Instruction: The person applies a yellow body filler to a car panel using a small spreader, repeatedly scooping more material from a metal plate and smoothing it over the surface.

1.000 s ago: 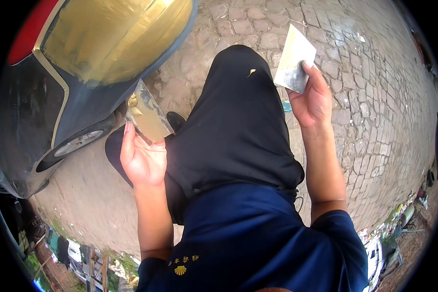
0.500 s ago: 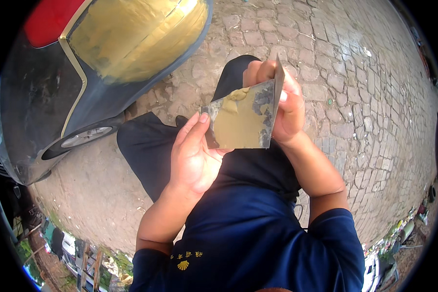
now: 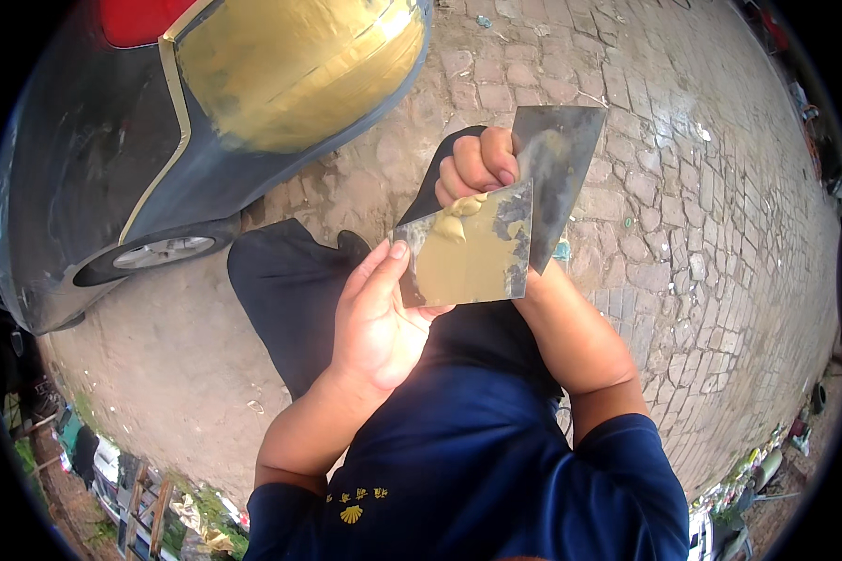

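Note:
My left hand (image 3: 379, 332) grips a thin metal plate (image 3: 468, 266) by its left side, thumb on top; tan paste is spread over it, with thicker blobs near the upper edge. My right hand (image 3: 477, 159) is curled round a second flat metal scraper (image 3: 571, 159), grey and smudged, held upright at the right edge of the first plate; part of that hand is hidden behind both. The two blades overlap or meet there; contact is not clear. Below them are my dark-trousered legs (image 3: 276, 290).
A dark car (image 3: 75, 196) stands at the upper left, with a red lamp (image 3: 140, 21), a wheel (image 3: 159, 251) and a tan-coated, tape-edged area (image 3: 290, 75). Cobbled ground (image 3: 683, 252) surrounds me. Assorted debris (image 3: 140, 510) lies along the lower rim.
Both hands, apart a second ago, have come together in front of me. The right scraper has since turned, showing its broad dark face, and the tan-coated plate has dropped slightly.

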Demonstrator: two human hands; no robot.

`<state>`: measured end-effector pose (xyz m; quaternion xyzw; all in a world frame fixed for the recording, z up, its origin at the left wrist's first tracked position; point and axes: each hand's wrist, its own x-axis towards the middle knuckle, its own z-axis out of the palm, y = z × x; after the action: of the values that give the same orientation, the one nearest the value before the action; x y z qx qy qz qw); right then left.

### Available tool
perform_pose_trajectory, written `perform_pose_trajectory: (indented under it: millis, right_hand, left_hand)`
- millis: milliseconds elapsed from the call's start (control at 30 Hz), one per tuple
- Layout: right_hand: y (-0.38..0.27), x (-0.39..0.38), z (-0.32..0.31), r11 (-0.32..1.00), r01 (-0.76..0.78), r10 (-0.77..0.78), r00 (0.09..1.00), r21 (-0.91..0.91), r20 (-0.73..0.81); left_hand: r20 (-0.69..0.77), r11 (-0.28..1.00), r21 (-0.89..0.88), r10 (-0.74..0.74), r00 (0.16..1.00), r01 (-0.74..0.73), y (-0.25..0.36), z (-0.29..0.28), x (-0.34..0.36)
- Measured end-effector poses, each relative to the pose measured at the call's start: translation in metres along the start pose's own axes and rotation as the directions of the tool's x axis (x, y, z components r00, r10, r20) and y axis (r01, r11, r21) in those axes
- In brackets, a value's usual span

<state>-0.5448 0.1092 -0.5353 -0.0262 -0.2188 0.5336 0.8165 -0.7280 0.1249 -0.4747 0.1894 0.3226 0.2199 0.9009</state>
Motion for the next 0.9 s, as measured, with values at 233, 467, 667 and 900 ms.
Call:
perform_pose_trajectory:
  millis: [233, 467, 667, 900]
  right_hand:
    - [0.020, -0.020, 0.013, 0.298, 0.178, 0.000, 0.983, -0.938, 0.186]
    - [0.021, -0.037, 0.022, 0.328, -0.007, 0.040, 0.999, -0.945, 0.007]
    - [-0.017, -0.070, 0.018, 0.656, -0.291, -0.143, 0.858, -0.696, -0.493]
    - [-0.065, -0.085, -0.021, 0.712, -0.290, -0.305, 0.692, -0.639, -0.655]
  left_hand:
    - [0.111, 0.979, -0.149, 0.154, 0.982, -0.136, 0.030, -0.017, -0.017]
    - [0.115, 0.989, -0.092, 0.129, 0.985, -0.119, 0.031, -0.036, -0.025]
    - [0.193, 0.870, -0.378, 0.408, 0.893, -0.316, 0.076, -0.071, -0.020]
    - [0.146, 0.919, -0.382, 0.169, 0.975, -0.102, 0.041, -0.071, 0.019]
